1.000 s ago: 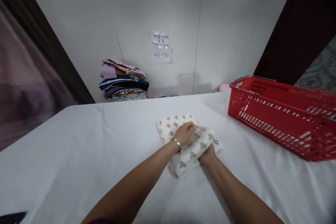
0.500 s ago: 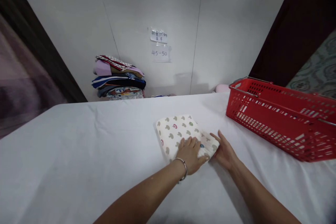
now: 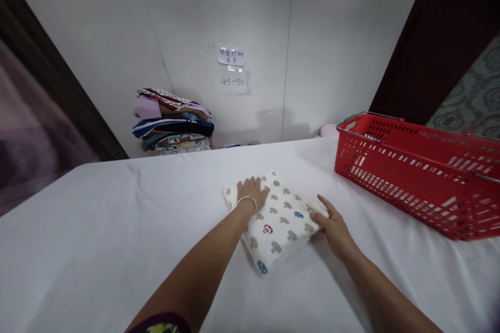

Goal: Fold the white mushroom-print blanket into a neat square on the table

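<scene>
Left hand (image 3: 253, 190) slid to far corner of folded cloth (image 3: 282, 225) | right hand (image 3: 333, 222) touching edge | both spread flat

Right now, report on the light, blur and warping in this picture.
Head view: light soft and even, no glare on the white table; faint shadow under the right hand. Head view: the folded cloth and left hand are sharp; the far left edge smears. Head view: wide-angle warp splays the wall seams and stretches the red basket.
</scene>
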A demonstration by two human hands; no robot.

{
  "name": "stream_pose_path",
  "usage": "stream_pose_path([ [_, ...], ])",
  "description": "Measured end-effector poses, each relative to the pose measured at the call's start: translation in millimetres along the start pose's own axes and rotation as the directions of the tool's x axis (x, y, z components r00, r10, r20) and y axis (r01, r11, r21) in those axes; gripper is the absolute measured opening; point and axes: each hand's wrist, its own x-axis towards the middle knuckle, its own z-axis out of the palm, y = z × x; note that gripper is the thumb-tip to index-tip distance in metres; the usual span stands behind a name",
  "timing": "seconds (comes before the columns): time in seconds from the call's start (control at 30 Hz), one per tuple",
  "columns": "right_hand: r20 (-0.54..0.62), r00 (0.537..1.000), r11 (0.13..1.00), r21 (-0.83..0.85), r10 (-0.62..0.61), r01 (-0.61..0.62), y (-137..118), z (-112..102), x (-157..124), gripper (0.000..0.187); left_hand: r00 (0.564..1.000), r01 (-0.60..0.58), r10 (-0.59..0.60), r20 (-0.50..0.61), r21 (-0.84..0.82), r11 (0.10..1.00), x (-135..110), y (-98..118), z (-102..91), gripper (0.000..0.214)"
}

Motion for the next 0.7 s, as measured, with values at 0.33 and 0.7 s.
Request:
stream_pose_path([
  [0.33, 0.009, 0.987, 0.932, -0.328, -0.16, 0.154, -4, -15, 16, 0.063, 0.998, 0.039, -0.039, -0.042, 0.005, 0.999, -1, 6, 4.4, 0.066],
  [0.7, 0.281, 0.907, 0.322, -0.867, -0.315, 0.38, 2, -27, 24, 0.04, 0.999, 0.037, -0.037, 0.002, -0.05, 0.998, 2, 7, -2.8, 0.068],
])
